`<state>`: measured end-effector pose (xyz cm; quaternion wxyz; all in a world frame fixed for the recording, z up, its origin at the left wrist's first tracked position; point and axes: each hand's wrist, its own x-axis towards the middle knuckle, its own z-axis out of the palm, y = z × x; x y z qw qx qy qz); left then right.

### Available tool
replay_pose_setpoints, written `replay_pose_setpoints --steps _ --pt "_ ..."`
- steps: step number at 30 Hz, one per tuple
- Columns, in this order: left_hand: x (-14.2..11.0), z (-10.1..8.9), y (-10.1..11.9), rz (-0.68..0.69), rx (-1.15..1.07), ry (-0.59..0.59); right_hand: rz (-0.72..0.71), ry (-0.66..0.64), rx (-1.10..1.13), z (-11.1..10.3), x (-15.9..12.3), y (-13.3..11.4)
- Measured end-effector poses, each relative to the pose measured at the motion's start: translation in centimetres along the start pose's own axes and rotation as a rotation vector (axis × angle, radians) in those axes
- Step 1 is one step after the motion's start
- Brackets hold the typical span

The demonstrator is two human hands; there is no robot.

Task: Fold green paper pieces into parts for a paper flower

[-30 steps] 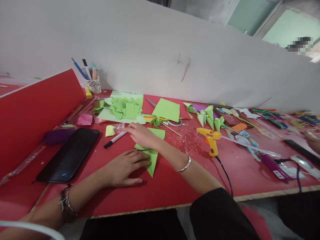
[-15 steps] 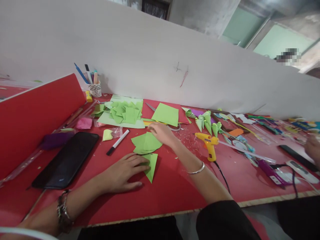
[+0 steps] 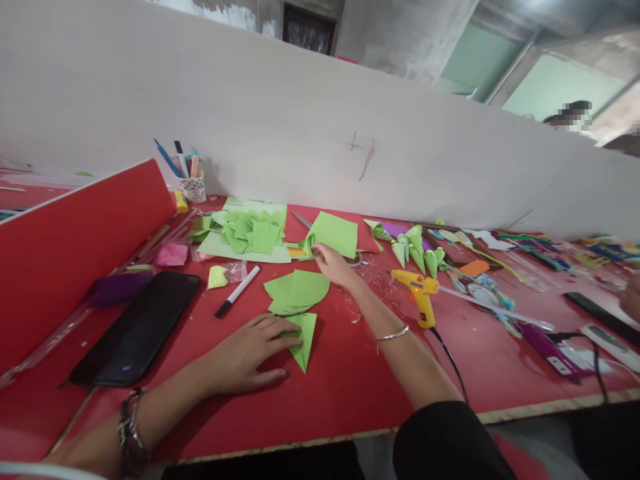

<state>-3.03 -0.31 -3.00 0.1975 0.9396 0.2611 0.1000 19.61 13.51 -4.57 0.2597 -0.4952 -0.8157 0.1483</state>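
My left hand (image 3: 253, 350) lies flat on the red table with its fingers stretched out. Its fingertips rest on a pointed green paper piece (image 3: 306, 340). Just beyond them are overlapping rounded green paper pieces (image 3: 303, 290). Further off, my right hand (image 3: 333, 263) pinches the curled-up near left edge of green paper (image 3: 311, 241), beside a larger green sheet (image 3: 336, 232). Whether the curled part belongs to that sheet I cannot tell. Scissors (image 3: 301, 220) lie partly under the sheet.
Cut green pieces (image 3: 253, 233) are heaped at the back. Green paper cones (image 3: 415, 247) and a yellow glue gun (image 3: 417, 290) lie to the right. A marker (image 3: 237, 291), a phone (image 3: 137, 327) and a pen cup (image 3: 193, 187) are left. Another person's hand (image 3: 631, 297) shows far right.
My right hand has moved away from the rounded green pieces, up to the larger sheet, where green paper now curls at its fingers. My left hand has stayed in place.
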Motion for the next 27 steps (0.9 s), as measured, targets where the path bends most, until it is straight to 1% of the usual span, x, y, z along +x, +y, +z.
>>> replay_pose_setpoints --steps 2,4,11,19,27 --pt "0.0 0.0 0.0 -0.007 -0.006 -0.003 -0.063 -0.019 0.045 0.1 -0.1 -0.4" --pt "0.0 0.0 0.1 -0.005 -0.012 0.007 -0.085 -0.012 0.075 0.1 -0.1 -0.4" --pt "0.0 0.1 0.0 0.012 -0.022 0.038 0.003 0.099 0.114 0.4 0.5 0.7" --pt "-0.1 0.0 0.1 -0.009 -0.027 0.022 0.010 0.062 0.102 1.5 1.5 -1.2" --pt "0.1 -0.2 0.2 -0.028 -0.041 -0.016 0.097 0.067 0.035 3.1 3.0 -2.1"
